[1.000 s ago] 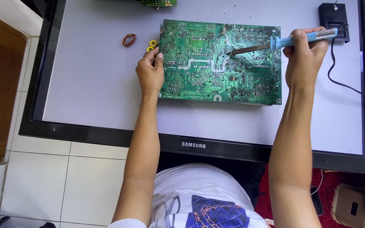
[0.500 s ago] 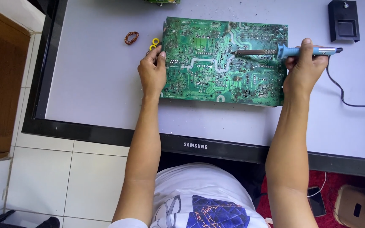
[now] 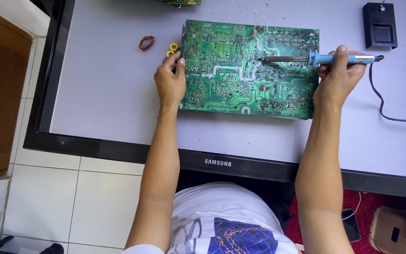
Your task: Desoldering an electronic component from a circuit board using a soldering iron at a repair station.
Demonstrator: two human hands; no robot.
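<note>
On the bench: a flat screen panel [image 3: 95,94] lies face up with a pale grey surface and a black frame, and it carries everything else.
Circuit board: a green circuit board [image 3: 240,66] lies flat on the upper middle of the panel, solder side up, with scorched dark patches near its top edge.
Left hand: the left hand [image 3: 170,82] rests on the board's left edge, fingers curled over the rim and thumb on the top face, pinning it down.
Right hand: the right hand [image 3: 337,77] is closed around the blue handle of a soldering iron [image 3: 320,59], gripping it from below at the board's right edge.
Iron: it lies nearly level, pointing left, its metal tip over the upper middle of the board; whether the tip touches the board I cannot tell.
Cord: a black cord [image 3: 381,106] runs from the handle's end down and off to the right.
Beside the board: two small yellow rings [image 3: 172,49] sit just by the left fingertips, and a coil of copper wire [image 3: 146,42] lies near them to the left.
Far corner: a black box-shaped stand [image 3: 380,24] sits at the panel's upper right, apart from the board.
</note>
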